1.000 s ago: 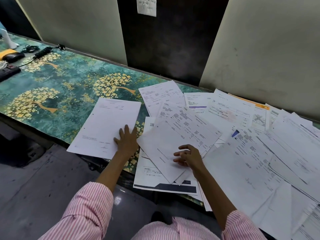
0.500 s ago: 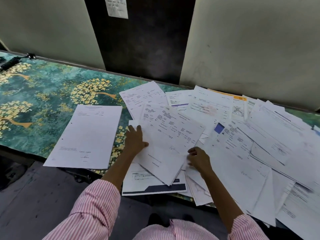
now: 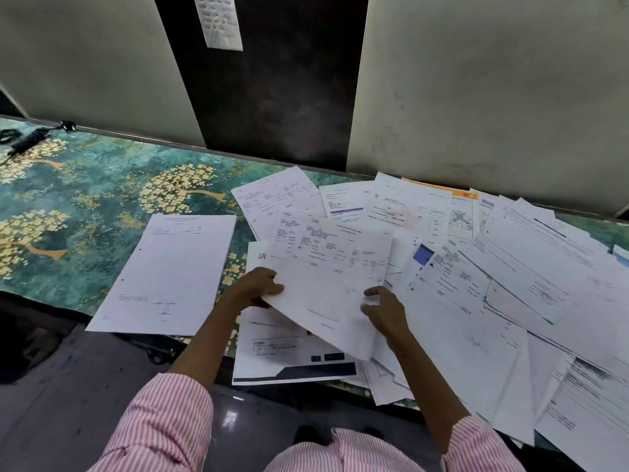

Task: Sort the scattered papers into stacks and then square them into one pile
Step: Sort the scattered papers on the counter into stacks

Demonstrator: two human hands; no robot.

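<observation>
Many white printed papers [image 3: 503, 287] lie scattered and overlapping across the right half of the table. A single sheet [image 3: 170, 274] lies apart on the left, hanging over the front edge. My left hand [image 3: 255, 289] and my right hand [image 3: 383, 310] both grip one printed sheet [image 3: 326, 284], lifted and tilted above the pile. The left hand pinches its left edge, the right hand its lower right edge. Under it lies a sheet with a dark bottom band [image 3: 292, 366].
The table wears a green cloth with gold tree patterns [image 3: 85, 199]. A black cable and plug [image 3: 27, 141] lie at the far left. Pale wall panels [image 3: 476, 97] and a dark gap rise right behind the table. Several papers overhang the front edge at right.
My left hand left the separate sheet on the left and came to the central pile. Both hands took hold of one printed sheet and raised it off the pile.
</observation>
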